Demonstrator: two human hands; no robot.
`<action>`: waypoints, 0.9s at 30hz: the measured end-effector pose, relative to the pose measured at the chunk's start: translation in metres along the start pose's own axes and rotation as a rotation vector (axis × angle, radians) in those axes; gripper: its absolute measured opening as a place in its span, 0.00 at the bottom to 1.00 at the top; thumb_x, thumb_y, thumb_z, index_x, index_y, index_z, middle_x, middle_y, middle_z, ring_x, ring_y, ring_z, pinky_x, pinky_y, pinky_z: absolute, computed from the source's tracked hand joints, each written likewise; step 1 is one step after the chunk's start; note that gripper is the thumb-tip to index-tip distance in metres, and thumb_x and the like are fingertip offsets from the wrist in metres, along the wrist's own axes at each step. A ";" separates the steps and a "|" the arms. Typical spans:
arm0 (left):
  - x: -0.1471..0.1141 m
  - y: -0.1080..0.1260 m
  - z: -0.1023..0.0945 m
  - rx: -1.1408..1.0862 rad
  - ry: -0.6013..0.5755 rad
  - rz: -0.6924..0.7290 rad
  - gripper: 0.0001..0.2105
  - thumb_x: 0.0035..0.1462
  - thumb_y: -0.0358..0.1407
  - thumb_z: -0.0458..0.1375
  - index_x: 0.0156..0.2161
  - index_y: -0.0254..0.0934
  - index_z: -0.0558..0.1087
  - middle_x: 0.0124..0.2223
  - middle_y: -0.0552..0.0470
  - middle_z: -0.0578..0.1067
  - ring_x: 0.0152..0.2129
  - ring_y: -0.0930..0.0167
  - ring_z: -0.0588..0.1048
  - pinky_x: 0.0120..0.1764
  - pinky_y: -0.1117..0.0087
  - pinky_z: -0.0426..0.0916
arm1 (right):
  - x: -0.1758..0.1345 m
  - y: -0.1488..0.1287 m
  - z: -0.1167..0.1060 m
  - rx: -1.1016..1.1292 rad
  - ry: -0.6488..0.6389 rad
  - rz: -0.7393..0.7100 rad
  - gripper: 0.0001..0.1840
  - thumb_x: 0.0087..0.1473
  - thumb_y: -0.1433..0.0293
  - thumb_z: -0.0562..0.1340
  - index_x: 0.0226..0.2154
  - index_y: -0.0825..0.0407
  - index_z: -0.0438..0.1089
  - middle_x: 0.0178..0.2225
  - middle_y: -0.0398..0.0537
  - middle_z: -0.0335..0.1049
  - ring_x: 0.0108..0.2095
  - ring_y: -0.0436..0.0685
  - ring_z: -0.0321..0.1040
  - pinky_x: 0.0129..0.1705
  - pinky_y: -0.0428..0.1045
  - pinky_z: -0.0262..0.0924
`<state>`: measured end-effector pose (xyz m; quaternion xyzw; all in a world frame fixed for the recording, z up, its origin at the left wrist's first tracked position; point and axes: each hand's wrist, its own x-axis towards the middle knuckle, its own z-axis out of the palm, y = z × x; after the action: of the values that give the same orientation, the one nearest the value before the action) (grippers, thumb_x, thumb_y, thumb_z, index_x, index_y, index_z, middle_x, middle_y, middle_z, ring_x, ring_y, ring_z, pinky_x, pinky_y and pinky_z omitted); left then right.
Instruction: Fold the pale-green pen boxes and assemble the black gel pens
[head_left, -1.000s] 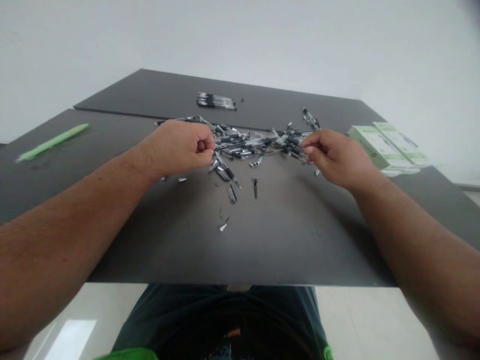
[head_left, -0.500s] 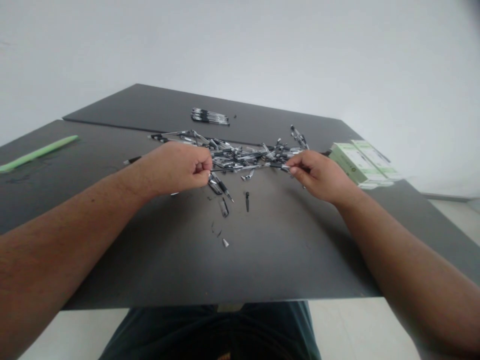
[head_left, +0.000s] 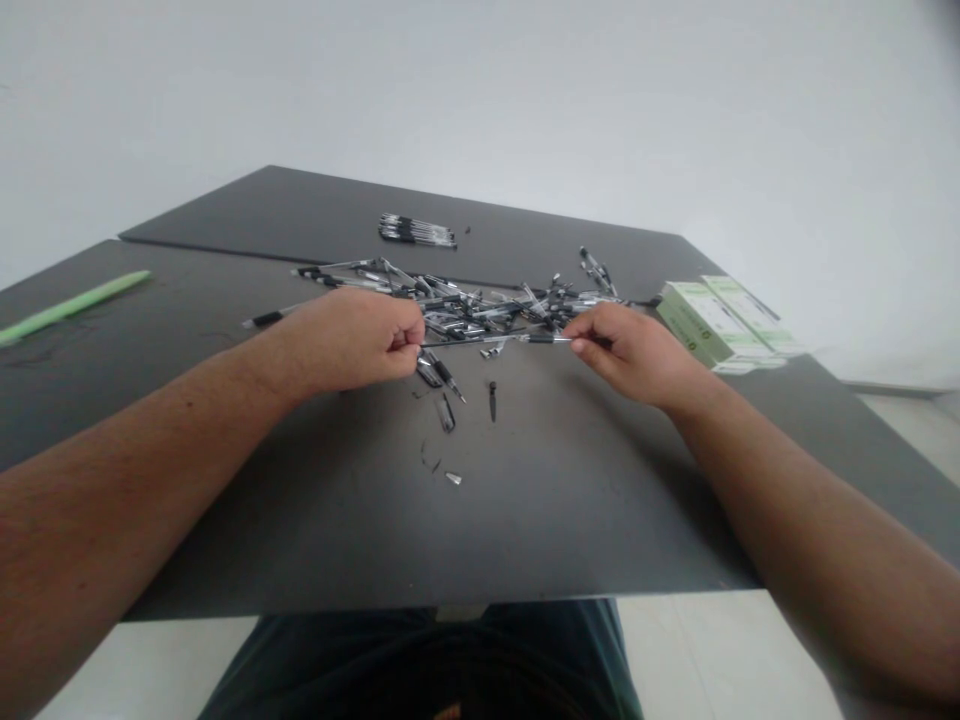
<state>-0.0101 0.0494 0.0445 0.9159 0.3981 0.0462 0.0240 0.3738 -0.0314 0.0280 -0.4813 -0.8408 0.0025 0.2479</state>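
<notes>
In the head view, my left hand (head_left: 375,338) is closed, its thumb and forefinger pinching one end of a thin dark pen refill (head_left: 472,342). My right hand (head_left: 626,350) is also closed, with its fingertips on the pale end of a pen barrel (head_left: 541,339) that has a black grip. Refill and barrel lie in one line between the hands; how far one sits inside the other is too small to tell. Right behind them spreads a heap of loose pens and pen parts (head_left: 450,300). Below the refill are a black pen cap-like piece (head_left: 493,400) and a small pale cone (head_left: 454,479).
A neat row of pens (head_left: 417,231) lies at the back of the dark table (head_left: 525,540). Green and white boxes (head_left: 712,325) stand at the right. A long light-green strip (head_left: 75,307) lies at the left. Small dark scraps (head_left: 430,458) are scattered in front.
My right fingertips have shifted slightly along the barrel, so its black grip shows more fully. The small pale cone has turned a little on the table. My left hand stays nearly still.
</notes>
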 end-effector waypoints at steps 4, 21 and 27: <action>0.000 0.000 0.000 0.009 0.001 0.020 0.08 0.56 0.38 0.58 0.35 0.43 0.80 0.33 0.52 0.84 0.29 0.64 0.79 0.36 0.64 0.64 | 0.000 -0.001 0.000 0.012 -0.005 0.013 0.11 0.68 0.66 0.64 0.46 0.48 0.83 0.44 0.54 0.86 0.45 0.67 0.82 0.50 0.59 0.73; 0.002 0.023 0.012 -0.044 0.141 0.117 0.09 0.62 0.38 0.57 0.37 0.40 0.79 0.33 0.49 0.83 0.31 0.62 0.80 0.37 0.64 0.68 | 0.000 -0.022 0.010 -0.007 -0.042 0.028 0.09 0.67 0.67 0.65 0.45 0.46 0.82 0.42 0.51 0.85 0.43 0.64 0.80 0.46 0.55 0.70; 0.002 0.047 0.026 -0.181 0.221 0.248 0.14 0.71 0.41 0.55 0.44 0.38 0.82 0.38 0.45 0.85 0.39 0.60 0.83 0.47 0.61 0.73 | 0.002 -0.048 0.017 0.004 -0.147 0.067 0.08 0.68 0.68 0.65 0.47 0.46 0.81 0.41 0.48 0.87 0.40 0.62 0.81 0.42 0.52 0.67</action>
<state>0.0285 0.0190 0.0231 0.9413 0.2768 0.1849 0.0567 0.3271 -0.0509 0.0255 -0.5072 -0.8401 0.0481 0.1863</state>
